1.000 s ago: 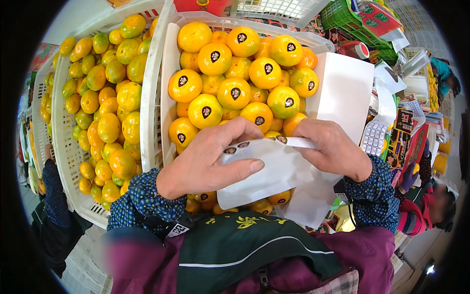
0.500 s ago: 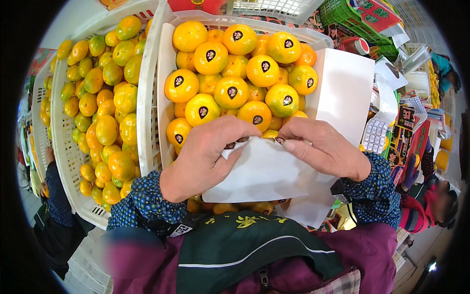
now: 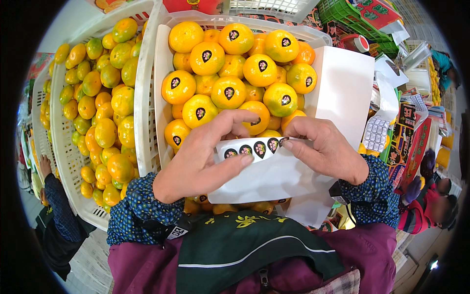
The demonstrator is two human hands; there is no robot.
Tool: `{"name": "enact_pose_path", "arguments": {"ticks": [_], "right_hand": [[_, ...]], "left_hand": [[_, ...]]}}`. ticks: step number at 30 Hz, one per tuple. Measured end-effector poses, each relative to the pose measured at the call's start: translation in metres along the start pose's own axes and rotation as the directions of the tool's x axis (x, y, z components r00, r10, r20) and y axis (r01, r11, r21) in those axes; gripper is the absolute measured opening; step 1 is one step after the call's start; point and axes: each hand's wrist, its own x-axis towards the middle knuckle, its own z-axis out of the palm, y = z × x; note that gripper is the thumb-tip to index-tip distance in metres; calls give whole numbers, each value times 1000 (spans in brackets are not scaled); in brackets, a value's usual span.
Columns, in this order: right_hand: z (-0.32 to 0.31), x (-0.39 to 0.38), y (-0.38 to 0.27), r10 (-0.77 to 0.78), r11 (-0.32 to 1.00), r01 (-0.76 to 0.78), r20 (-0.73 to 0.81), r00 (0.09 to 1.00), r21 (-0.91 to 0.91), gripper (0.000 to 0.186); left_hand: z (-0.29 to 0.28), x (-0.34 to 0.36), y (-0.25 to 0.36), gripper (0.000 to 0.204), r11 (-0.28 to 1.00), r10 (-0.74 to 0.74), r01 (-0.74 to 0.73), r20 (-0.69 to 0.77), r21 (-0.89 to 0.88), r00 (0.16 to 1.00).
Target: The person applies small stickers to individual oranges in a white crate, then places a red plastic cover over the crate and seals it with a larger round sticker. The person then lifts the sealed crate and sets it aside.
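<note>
A white sheet of dark teardrop stickers [image 3: 259, 169] is stretched between my two hands, above a crate of oranges. My left hand [image 3: 200, 157] grips its left part, thumb on the front by the sticker row and some fingers behind; the index finger reaches out over a stickered orange [image 3: 253, 111]. At the sheet's upper right corner, my right hand [image 3: 325, 147] has thumb and index pinched on the edge, by the last dark sticker. Whether that sticker is peeled off I cannot tell. Beyond the hands, many oranges [image 3: 228, 91] in the top layer bear the same sticker.
A white liner flap [image 3: 345, 88] folds out to the right of the crate. On the left stands a white crate [image 3: 145, 93] of unstickered oranges. Sticker strips and a blister-like sheet [image 3: 376, 133] lie at right, below a green basket [image 3: 342, 19]. Other people work at both sides.
The sheet's upper edge has turned toward me, so its sticker row now shows. My left index finger has stretched forward and the thumb has come onto the sheet's front.
</note>
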Motion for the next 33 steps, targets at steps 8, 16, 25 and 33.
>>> {"name": "enact_pose_path", "arguments": {"ticks": [8,16,25,33], "right_hand": [[5,3,-8,5,993,0,-36,999,120,11],[5,9,-6,-193,962,175,-65,979,-208,16],[-28,35,-22,-255,965,236,-194,947,-114,10],[-23,160,-29,-197,963,232,-230,953,138,24]], "left_hand": [[0,0,-1,11,991,-84,91,-77,97,994],[1,1,-2,10,992,-82,90,-89,85,993],[0,0,-6,9,992,-47,54,-68,115,997],[4,-2,-6,12,974,78,-79,17,211,997]]}}
